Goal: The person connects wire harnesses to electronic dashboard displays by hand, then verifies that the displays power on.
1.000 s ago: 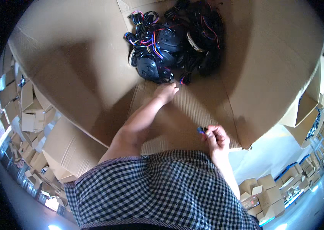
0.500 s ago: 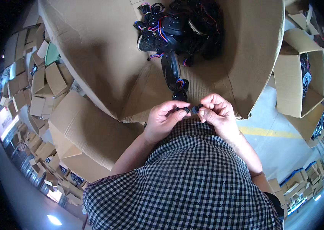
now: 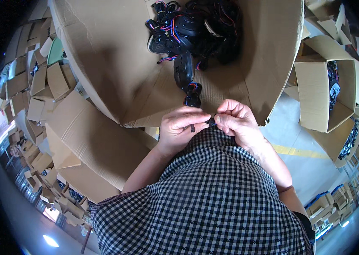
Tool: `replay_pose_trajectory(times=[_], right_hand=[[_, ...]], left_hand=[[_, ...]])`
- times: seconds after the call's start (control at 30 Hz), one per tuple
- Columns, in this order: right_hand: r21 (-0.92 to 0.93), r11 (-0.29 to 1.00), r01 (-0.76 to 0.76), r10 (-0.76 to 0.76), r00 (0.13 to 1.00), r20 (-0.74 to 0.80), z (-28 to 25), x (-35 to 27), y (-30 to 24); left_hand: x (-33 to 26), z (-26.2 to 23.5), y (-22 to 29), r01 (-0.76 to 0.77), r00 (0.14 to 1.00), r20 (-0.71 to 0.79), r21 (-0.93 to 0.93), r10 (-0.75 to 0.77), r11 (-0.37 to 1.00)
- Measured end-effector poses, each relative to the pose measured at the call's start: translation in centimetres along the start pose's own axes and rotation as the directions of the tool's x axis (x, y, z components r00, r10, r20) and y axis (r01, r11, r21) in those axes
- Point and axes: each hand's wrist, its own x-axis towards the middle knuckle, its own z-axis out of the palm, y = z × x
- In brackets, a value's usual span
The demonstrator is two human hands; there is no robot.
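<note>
My left hand (image 3: pixel 174 131) and my right hand (image 3: pixel 242 126) meet in front of my checked apron, both in a pinch. Between their fingertips is a small black part (image 3: pixel 210 121), mostly covered by the fingers; its exact kind I cannot make out. A short black end (image 3: pixel 192 128) pokes out below the left fingers. Just beyond my hands, a glossy black elongated housing (image 3: pixel 183 73) lies on the carton's cardboard. A smaller black piece with coloured wires (image 3: pixel 193 98) lies at its near end.
A large open carton (image 3: pixel 111 63) holds a pile of black housings and bundled wires (image 3: pixel 188 32). Cardboard flaps (image 3: pixel 98 140) spread at left. Another open carton (image 3: pixel 315 93) with black parts stands at right, by a yellow floor line (image 3: pixel 298 151). More cartons crowd both sides.
My hands have drawn closer together, fingertips now almost touching around the small black part. My left fingers have flattened over it. The whole view has shifted slightly.
</note>
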Motion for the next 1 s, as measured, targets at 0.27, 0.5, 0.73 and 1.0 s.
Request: replay_pose_trajectory(times=[0.27, 0.5, 0.73, 1.0], right_hand=[[-0.045, 0.996, -0.075, 0.074, 0.997, -0.026, -0.9, -0.3, -0.4], [0.031, 0.993, -0.111, 0.111, 0.994, -0.02, -1.2, -0.5, -0.6], [0.014, 0.99, -0.143, 0.142, 0.989, 0.031, -1.4, -0.4, -0.7], [-0.2, 0.98, 0.02, -0.001, 0.995, 0.096, -0.7, -0.4, -0.3]], left_hand=[[0.1, 0.4, 0.6, 0.074, 0.995, 0.065, 0.03, -0.076, 0.997], [0.4, 0.7, 0.7, 0.079, 0.994, 0.07, -0.005, -0.079, 0.997], [0.1, 0.8, 0.6, 0.231, 0.971, 0.112, -0.192, -0.212, 0.954], [-1.1, 1.1, 0.5, 0.337, 0.941, 0.097, -0.275, -0.323, 0.9]])
